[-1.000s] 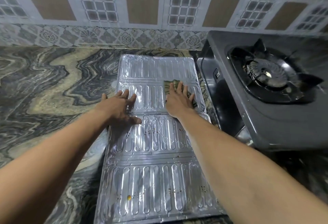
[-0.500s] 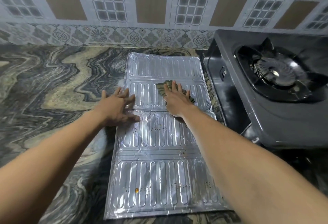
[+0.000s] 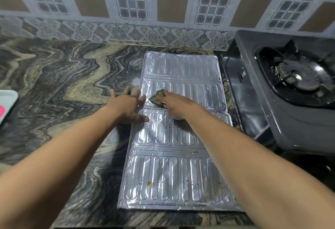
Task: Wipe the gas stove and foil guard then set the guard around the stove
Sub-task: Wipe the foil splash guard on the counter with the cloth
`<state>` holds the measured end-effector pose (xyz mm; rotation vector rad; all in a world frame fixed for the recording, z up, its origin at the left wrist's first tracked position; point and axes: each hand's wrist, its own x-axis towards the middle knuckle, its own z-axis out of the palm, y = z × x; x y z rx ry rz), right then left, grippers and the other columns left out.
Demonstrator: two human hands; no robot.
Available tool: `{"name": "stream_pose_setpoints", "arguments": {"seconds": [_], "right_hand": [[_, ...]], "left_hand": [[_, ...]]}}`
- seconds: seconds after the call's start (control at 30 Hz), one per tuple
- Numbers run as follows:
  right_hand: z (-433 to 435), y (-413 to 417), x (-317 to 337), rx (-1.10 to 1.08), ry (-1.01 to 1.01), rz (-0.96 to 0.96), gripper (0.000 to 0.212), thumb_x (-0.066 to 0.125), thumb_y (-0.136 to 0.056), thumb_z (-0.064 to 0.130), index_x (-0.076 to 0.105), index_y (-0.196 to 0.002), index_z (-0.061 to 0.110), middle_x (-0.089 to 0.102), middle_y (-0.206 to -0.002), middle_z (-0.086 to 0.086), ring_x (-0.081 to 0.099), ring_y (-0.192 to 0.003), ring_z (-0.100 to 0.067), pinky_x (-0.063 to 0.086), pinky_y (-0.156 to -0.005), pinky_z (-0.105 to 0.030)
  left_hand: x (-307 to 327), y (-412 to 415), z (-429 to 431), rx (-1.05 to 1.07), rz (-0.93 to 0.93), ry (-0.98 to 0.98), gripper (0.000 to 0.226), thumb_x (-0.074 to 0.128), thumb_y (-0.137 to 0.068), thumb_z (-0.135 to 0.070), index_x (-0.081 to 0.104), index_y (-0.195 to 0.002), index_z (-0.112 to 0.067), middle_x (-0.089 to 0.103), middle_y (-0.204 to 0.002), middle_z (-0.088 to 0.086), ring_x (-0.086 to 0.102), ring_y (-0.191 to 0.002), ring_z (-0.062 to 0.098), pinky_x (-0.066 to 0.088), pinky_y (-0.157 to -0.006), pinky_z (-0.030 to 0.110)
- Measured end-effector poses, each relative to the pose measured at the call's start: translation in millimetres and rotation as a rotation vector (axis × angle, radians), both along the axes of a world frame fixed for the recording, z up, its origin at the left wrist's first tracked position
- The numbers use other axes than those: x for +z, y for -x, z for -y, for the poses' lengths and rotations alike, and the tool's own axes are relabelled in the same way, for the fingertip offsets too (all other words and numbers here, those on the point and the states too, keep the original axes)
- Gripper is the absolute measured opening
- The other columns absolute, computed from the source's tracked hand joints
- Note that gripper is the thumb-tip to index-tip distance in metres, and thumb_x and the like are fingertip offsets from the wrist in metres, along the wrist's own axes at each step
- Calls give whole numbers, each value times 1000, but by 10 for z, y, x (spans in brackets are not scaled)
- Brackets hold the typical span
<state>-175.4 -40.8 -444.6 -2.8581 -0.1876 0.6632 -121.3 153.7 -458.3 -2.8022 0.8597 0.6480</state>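
Observation:
The silver foil guard [image 3: 177,174] lies flat and unfolded on the marbled counter, with small brown specks on its lower panels. My left hand [image 3: 128,107] presses with spread fingers on the guard's left edge, holding nothing. My right hand [image 3: 174,104] lies flat on a greenish cloth [image 3: 157,96], pushing it against the second panel from the wall, near the left edge. The dark grey gas stove [image 3: 282,112] stands to the right of the guard, its burner [image 3: 297,74] uncovered.
The marbled counter [image 3: 63,83] stretches to the left. A pale tray corner [image 3: 7,100] with something pink in it pokes in at the left edge. The tiled wall [image 3: 163,11] rises just behind the guard and stove. The counter's front edge runs below the guard.
My right hand has slid the cloth leftwards across the panel, towards my left hand. My left hand has stayed on the guard's left edge. The view has shifted left.

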Motion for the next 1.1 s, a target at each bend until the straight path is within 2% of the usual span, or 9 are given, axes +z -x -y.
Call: {"name": "stream_pose_setpoints", "arguments": {"seconds": [0.13, 0.3, 0.47, 0.6, 0.73, 1.1], "right_hand": [[-155, 190, -81, 18, 10, 16, 79, 43, -95, -9, 11, -160, 23, -4, -167, -10, 6, -153, -29, 17, -120, -55], [-262, 343, -214, -30, -1, 40, 89, 42, -92, -14, 0, -160, 25, -12, -166, -10, -8, -153, -31, 0, -120, -60], [-308, 488, -309, -40, 0, 107, 86, 42, -94, -8, -2, -160, 27, -13, -166, -10, -10, -153, -31, -4, -118, -61], [-288, 672, -367, -90, -24, 105, 77, 39, -100, 7, -5, -159, 27, -17, -165, -8, -15, -152, -30, -8, -118, -60], [-174, 806, -404, -181, -37, 91, 77, 43, -102, 21, -10, -158, 28, -23, -163, -6, -21, -150, -28, -14, -117, -58], [-28, 798, -400, -212, -37, 80, 80, 42, -101, 16, -13, -158, 29, -26, -162, -6, -23, -149, -27, -16, -115, -57]], "left_hand": [[24, -14, -4, 32, -48, 15, 91, 53, -84, -72, 12, -157, -37, -8, -165, -10, -11, -151, 33, -11, -109, 71], [36, -80, -25, 38, -96, -4, 80, 57, -91, -40, 11, -156, -42, -11, -164, -13, -14, -151, 29, -13, -108, 71], [31, -51, -57, 21, -78, -7, 79, 56, -93, -40, 8, -156, -42, -12, -163, -13, -14, -151, 29, -14, -108, 69], [26, -57, -71, 9, -63, -24, 81, 55, -92, -41, 6, -156, -41, -14, -163, -12, -15, -150, 30, -13, -108, 69], [24, -29, -58, 2, -55, -27, 81, 54, -93, -39, 5, -157, -39, -14, -163, -11, -16, -150, 30, -12, -109, 69], [35, 92, -43, 5, -26, -82, 78, 45, -97, -41, -4, -157, -35, -13, -164, -4, -14, -150, 33, -10, -111, 71]]}}
